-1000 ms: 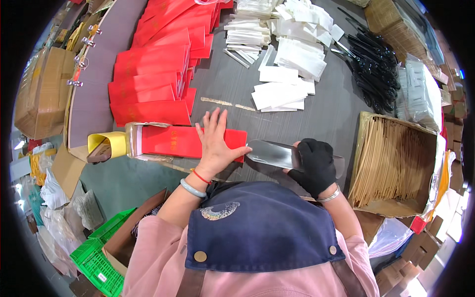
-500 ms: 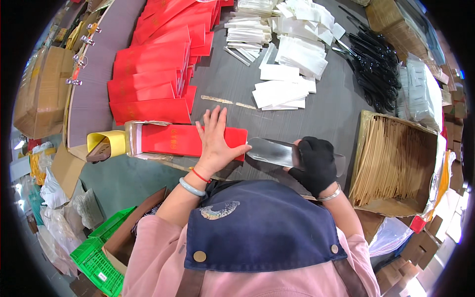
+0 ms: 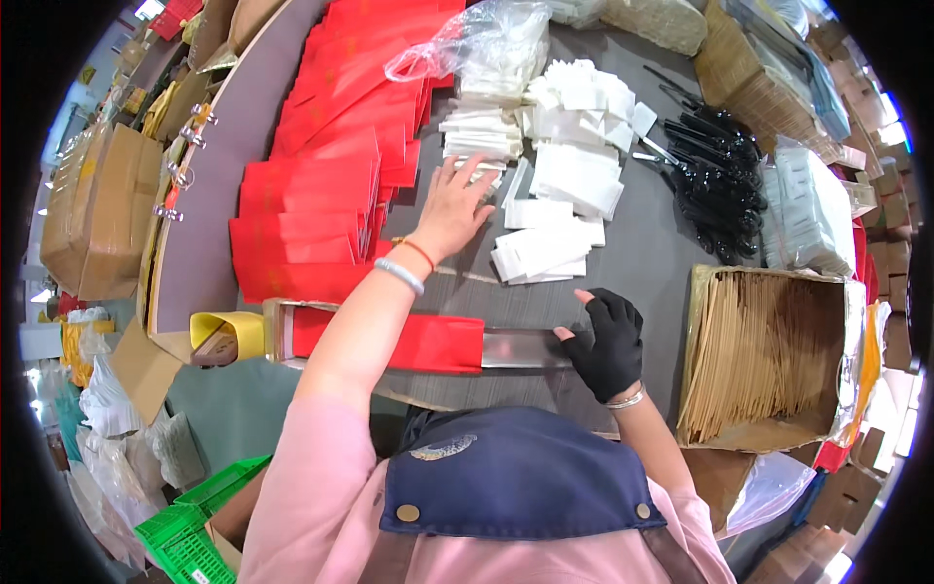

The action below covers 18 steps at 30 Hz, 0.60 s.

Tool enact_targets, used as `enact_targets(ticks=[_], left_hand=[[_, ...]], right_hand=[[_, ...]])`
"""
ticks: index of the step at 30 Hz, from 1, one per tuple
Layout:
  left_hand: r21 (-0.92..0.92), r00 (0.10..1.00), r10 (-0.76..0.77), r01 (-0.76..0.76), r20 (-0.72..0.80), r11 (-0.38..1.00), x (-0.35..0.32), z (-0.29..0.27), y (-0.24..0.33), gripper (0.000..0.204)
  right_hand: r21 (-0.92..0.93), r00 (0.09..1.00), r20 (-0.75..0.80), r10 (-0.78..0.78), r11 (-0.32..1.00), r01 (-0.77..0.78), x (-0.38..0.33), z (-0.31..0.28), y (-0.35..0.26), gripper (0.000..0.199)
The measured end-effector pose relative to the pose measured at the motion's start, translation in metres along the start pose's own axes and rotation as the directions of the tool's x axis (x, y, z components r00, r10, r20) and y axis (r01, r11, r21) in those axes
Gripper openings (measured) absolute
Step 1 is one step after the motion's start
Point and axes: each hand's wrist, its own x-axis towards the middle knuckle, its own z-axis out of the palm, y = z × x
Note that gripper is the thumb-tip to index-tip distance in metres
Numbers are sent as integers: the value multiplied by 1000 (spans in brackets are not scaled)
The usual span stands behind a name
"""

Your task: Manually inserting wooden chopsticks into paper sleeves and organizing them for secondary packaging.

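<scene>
Now, left hand [image 3: 455, 209]: shifted off the red sleeve [image 3: 438, 343] and stretched to the white strips [image 3: 482, 133]; its fingers were slightly parted, no pinch was made out, and firm contact could not be told
Right hand [image 3: 611, 346]: gloved in black, placed at the right end of the clear strip [image 3: 520, 348]; thumb and forefinger were held apart; whether the strip was touched could not be told
Clear strip: seen at the sleeve's right edge; less of it was exposed than a second earlier, so partial insertion was judged likely, any inner part being hidden
Red sleeve: laid flat, passed over by the left forearm, its left end set in an open carton [image 3: 273, 336]; apparently left unpinned, the left hand being freed for the strips
</scene>
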Motion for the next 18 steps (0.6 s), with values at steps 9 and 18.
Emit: enact_targets(ticks=[9, 18], left_hand=[[37, 979, -89, 84, 181, 996, -50, -11, 30, 51], [-176, 958, -285, 277, -21, 945, 13, 8, 18, 24]], right_hand=[[-5, 994, -62, 91, 996, -91, -25, -11, 21, 42], [-10, 985, -132, 109, 994, -112, -21, -23, 21, 41]])
